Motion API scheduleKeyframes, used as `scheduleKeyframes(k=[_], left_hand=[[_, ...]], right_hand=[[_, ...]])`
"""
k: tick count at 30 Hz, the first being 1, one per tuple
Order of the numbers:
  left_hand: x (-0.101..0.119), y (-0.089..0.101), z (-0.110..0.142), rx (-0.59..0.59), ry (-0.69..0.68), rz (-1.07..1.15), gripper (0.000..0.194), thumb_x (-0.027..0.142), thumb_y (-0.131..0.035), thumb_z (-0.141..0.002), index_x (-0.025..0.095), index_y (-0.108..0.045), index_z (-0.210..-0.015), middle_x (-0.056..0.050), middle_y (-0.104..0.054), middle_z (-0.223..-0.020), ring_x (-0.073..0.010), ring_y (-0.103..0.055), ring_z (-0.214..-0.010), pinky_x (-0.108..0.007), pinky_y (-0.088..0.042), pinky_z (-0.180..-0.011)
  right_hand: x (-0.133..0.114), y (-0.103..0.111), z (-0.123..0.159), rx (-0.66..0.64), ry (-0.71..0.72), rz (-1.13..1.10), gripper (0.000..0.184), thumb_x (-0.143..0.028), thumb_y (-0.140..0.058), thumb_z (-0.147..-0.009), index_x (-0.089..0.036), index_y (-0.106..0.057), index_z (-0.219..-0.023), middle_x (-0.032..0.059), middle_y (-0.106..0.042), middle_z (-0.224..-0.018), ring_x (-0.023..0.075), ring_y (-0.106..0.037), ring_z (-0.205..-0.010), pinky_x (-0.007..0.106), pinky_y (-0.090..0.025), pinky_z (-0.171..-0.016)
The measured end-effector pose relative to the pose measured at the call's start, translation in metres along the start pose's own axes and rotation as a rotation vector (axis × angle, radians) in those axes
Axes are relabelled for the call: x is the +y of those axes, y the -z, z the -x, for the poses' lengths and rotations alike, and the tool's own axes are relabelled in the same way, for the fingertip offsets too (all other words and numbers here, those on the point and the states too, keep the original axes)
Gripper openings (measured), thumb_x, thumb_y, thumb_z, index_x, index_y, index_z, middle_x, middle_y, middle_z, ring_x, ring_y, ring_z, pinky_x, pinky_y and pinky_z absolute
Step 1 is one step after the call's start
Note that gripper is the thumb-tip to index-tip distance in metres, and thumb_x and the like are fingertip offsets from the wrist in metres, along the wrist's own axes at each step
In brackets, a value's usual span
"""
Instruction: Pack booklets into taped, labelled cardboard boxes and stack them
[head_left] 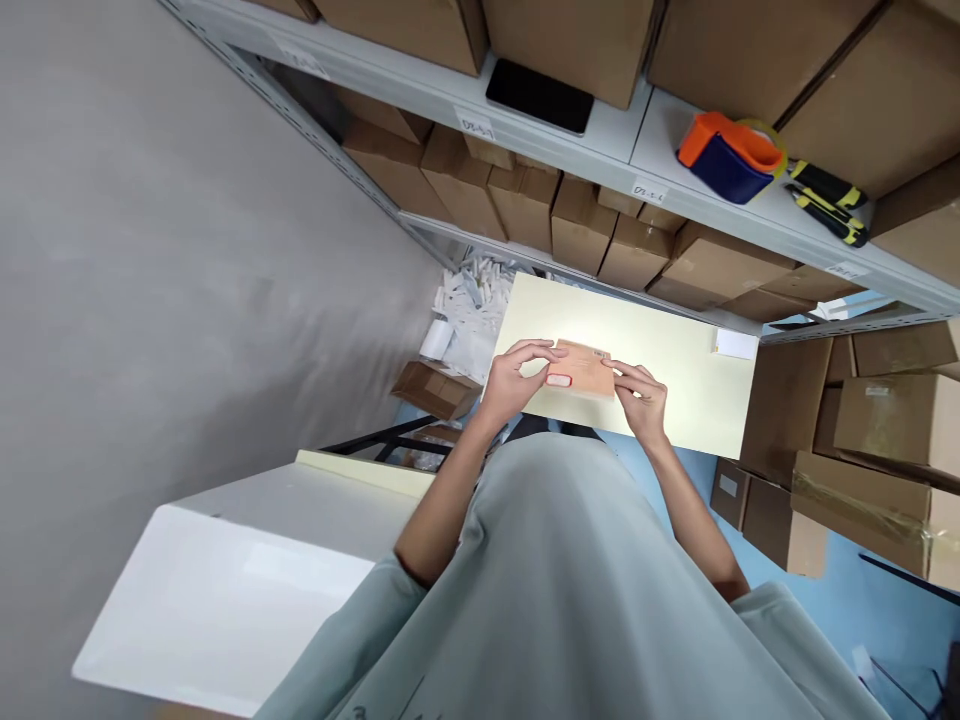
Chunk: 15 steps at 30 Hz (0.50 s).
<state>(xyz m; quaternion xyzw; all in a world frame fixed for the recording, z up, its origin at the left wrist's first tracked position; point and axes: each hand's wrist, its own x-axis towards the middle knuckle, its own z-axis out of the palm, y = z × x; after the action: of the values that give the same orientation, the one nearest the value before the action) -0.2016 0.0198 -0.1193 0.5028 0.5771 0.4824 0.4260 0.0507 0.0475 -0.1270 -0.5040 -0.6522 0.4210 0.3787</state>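
A small flat cardboard box (583,368) with a red-edged label lies on the pale yellow table (675,340). My left hand (516,377) curls around its left end, fingers on the top edge. My right hand (641,398) grips its right end with bent fingers. Both hands hold the box just above or on the table's near edge.
Metal shelves (622,135) with several cardboard boxes stand behind the table. On the shelf lie a black phone (540,96), an orange-blue tape dispenser (731,155) and a yellow-black cutter (829,200). A white slip (735,343) is on the table. A white surface (225,590) sits lower left; boxes (877,470) stacked right.
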Motion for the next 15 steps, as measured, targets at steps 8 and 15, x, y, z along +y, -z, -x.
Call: scheduleKeyframes(k=[8,15], left_hand=[[-0.087,0.037,-0.014,0.138,0.258,0.231,0.035,0.044,-0.081,-0.089,0.020,-0.077,-0.114,-0.012,-0.082,-0.113,-0.0270,-0.079,-0.110,-0.042,-0.064,-0.099],[-0.224,0.047,-0.071,0.275,0.484,0.340,0.035,0.019,-0.074,-0.078,0.016,-0.080,-0.112,-0.013,-0.082,-0.114,-0.0250,-0.079,-0.095,-0.038,-0.065,-0.086]], right_hand=[[0.032,-0.091,-0.035,-0.021,-0.247,-0.104,0.024,-0.050,-0.078,-0.093,-0.028,-0.087,-0.097,0.0075,-0.085,-0.110,0.0280,-0.077,-0.110,0.048,-0.062,-0.103],[0.104,-0.194,-0.101,0.065,-0.579,-0.162,0.035,-0.046,-0.088,-0.073,-0.019,-0.085,-0.094,0.0097,-0.086,-0.103,0.0248,-0.078,-0.095,0.043,-0.064,-0.097]])
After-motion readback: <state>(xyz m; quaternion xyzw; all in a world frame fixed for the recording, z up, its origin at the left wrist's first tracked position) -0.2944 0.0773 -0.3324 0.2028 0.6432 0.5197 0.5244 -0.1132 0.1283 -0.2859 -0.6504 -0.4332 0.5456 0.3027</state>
